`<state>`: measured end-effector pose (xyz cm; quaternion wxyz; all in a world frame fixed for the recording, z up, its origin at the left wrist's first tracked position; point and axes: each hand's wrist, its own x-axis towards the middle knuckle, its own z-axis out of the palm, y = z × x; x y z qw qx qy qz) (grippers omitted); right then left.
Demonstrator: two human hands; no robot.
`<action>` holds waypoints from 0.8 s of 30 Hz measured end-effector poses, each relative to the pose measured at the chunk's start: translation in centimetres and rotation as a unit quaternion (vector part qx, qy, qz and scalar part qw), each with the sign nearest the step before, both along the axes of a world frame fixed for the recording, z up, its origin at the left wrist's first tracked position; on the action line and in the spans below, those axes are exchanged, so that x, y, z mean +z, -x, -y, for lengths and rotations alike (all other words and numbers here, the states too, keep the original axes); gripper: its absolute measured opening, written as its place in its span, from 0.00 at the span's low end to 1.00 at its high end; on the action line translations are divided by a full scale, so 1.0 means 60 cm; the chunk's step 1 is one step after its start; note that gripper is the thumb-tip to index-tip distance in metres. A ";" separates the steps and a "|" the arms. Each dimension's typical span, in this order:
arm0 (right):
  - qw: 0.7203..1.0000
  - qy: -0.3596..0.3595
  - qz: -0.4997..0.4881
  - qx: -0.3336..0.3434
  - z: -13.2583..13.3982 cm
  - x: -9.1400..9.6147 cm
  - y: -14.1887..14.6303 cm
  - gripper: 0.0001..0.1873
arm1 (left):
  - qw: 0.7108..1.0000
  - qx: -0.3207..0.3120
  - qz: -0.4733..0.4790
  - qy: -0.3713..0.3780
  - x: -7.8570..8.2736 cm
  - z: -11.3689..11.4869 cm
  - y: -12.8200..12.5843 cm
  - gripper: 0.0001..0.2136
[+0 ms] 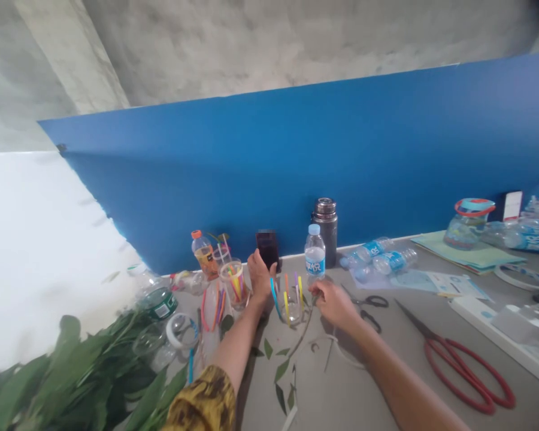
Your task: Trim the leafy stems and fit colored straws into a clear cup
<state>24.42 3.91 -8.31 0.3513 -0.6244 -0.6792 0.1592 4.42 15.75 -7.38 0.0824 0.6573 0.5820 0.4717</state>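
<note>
Left hand [260, 276] closed round base of black rectangular phone [267, 248], upright by blue wall [296, 167]; right hand [335, 304], fingers curled, grip unclear, nr thin green leafy stem [303, 335], beside clear glass tumbler [291, 311] w/ coloured plastic strips [286, 305]. Red-handled steel scissors [458, 374] on grey table [327, 389]; cut leafy green branches [72, 383] lower left.

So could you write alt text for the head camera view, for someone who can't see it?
Two bare hands work over a cluttered grey table: the left hand touches a black phone, and the right hand is beside a clear glass of coloured strips and a thin leafy stem. Red-handled scissors and a heap of green leaves lie nearby.
</note>
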 end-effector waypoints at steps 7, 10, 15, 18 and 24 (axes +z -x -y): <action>1.000 -0.003 0.021 -0.018 0.003 0.006 -0.003 0.20 | 0.987 0.151 -0.023 0.047 -0.001 -0.063 -0.046 0.46; 0.999 -0.001 0.030 -0.021 0.003 0.005 -0.005 0.20 | 0.985 0.161 -0.014 0.058 0.003 -0.072 -0.055 0.44; 0.999 -0.001 0.042 -0.022 0.005 0.006 -0.004 0.20 | 0.983 0.176 -0.009 0.061 0.003 -0.076 -0.062 0.41; 0.999 0.003 0.048 -0.021 0.007 0.008 -0.001 0.20 | 0.982 0.178 -0.011 0.062 0.000 -0.078 -0.062 0.41; 0.998 0.003 0.053 -0.023 0.008 0.005 0.003 0.19 | 0.983 0.173 -0.003 0.063 0.005 -0.078 -0.063 0.42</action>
